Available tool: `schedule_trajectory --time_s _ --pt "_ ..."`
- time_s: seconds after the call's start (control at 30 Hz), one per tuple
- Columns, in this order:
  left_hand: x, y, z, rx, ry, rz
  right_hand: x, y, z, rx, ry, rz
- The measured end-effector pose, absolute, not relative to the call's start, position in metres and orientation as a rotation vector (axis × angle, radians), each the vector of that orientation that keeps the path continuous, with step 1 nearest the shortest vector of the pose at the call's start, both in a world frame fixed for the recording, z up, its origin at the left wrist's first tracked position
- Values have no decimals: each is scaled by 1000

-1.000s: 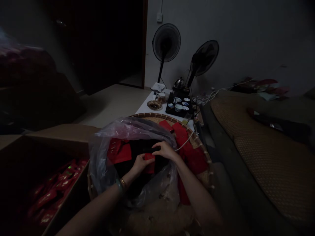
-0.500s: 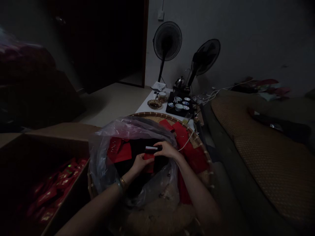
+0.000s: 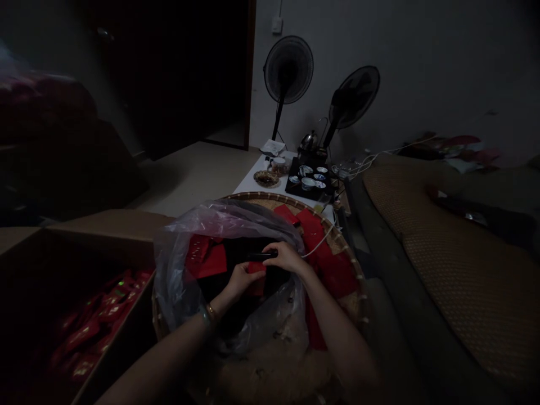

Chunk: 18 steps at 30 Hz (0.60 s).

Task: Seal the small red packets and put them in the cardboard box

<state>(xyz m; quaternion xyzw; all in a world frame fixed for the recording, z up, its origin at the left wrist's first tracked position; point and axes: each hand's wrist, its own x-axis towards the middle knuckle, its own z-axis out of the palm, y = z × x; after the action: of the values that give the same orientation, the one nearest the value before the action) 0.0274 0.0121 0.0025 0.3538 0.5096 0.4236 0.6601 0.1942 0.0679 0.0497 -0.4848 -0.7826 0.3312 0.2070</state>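
Note:
My left hand [image 3: 244, 279] is closed, thumb and fingers pinching a small red packet [image 3: 256, 288]. In my right hand [image 3: 287, 256], also closed, is a slim dark tool that looks like a black stapler [image 3: 261, 256]. It lies level across the packet's top edge; whether its jaws touch the packet I cannot tell. Both hands are over a clear plastic bag [image 3: 169, 287] with a dark interior. Inside its left part are several red packets [image 3: 211, 261]. The bag rests in a round woven bamboo tray [image 3: 257, 196].
More red packets [image 3: 318, 239] lie along the tray's right side. At left stands a cardboard box [image 3: 113, 229] holding red wrapped items [image 3: 97, 326]. Beyond the tray, a white table [image 3: 247, 183] bears a black tea tray with cups [image 3: 307, 183]. A woven-mat seat [image 3: 447, 253] runs along the right.
The white strip seen on the black stapler has gone from sight, and the tool now shows as a thin dark bar. Both hands stay almost where they were.

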Motion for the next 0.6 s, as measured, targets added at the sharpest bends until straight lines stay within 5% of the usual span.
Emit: schedule_trajectory --time_s 0.6 --pt "22 8 9 787 1175 896 177 62 40 -1254 -2028 517"
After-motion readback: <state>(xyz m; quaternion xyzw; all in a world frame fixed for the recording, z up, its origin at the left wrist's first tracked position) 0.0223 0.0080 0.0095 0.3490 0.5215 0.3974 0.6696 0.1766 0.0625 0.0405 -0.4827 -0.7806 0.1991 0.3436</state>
